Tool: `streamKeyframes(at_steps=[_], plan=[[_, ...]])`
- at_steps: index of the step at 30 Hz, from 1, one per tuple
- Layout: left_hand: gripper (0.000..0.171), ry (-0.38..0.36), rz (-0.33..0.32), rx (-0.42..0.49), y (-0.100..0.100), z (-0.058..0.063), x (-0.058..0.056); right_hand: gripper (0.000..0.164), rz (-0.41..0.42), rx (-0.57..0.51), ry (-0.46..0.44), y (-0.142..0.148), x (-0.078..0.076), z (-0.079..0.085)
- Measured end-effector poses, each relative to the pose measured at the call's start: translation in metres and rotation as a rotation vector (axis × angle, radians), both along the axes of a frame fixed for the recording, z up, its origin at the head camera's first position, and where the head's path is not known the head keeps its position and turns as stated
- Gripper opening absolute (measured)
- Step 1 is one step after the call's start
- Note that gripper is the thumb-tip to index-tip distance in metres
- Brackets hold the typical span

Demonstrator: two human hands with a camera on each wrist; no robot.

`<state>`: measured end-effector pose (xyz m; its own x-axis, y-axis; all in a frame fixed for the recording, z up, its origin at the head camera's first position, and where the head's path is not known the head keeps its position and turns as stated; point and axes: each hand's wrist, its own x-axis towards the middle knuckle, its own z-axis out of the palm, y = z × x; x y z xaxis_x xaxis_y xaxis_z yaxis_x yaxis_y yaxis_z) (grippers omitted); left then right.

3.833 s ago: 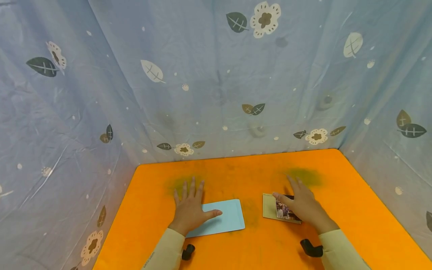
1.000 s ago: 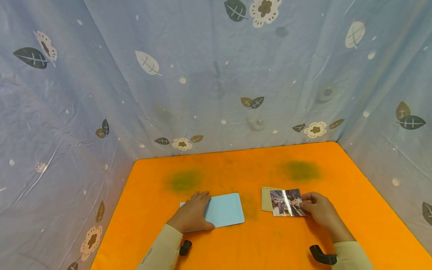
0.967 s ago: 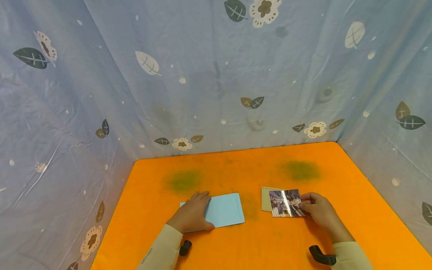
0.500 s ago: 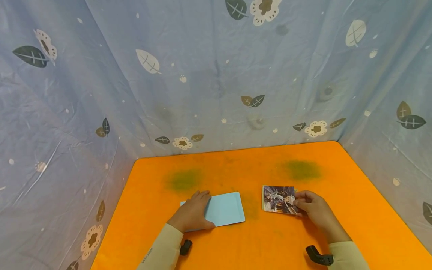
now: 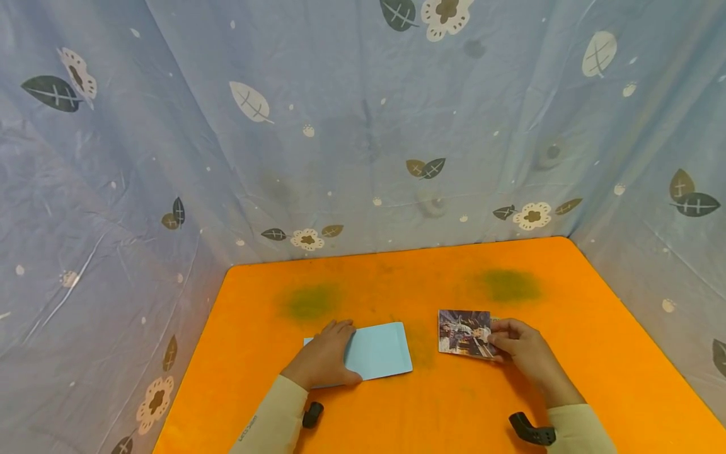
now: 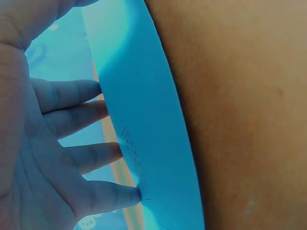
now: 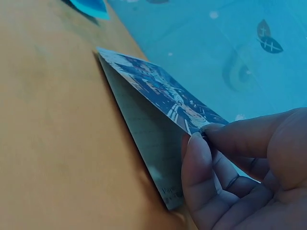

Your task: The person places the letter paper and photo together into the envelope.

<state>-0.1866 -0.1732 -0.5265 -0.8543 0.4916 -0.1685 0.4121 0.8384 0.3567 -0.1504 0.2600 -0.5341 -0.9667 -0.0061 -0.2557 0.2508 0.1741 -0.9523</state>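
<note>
A light blue envelope [image 5: 379, 352] lies on the orange table, with my left hand [image 5: 322, 360] across its left part. My left thumb is at the near edge and the fingertips [image 6: 132, 194] meet the far edge, gripping it across its width. My right hand [image 5: 530, 356] pinches the right end of a glossy photo print [image 5: 464, 333] between thumb and forefinger. Beneath the photo is a beige card [image 7: 144, 139] with faint writing, mostly hidden in the head view. In the right wrist view the photo slants up from the card toward my fingers.
The orange table [image 5: 397, 416] has two greenish smudges near its back. A blue patterned curtain [image 5: 363, 126] encloses the back and both sides. Black wrist straps [image 5: 531, 430] show at both cuffs.
Both hands were spread over the things at first. The left hand then took hold of the envelope. The right hand has carried the photo left until it covers the beige card.
</note>
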Motion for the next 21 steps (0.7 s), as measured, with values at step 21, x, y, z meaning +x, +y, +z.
streamKeyframes(at_steps=[21], plan=[[0.102,-0.014,0.013,0.023,0.0,0.002,0.002,0.033,0.013,-0.072,-0.017,-0.021,-0.004,-0.004]])
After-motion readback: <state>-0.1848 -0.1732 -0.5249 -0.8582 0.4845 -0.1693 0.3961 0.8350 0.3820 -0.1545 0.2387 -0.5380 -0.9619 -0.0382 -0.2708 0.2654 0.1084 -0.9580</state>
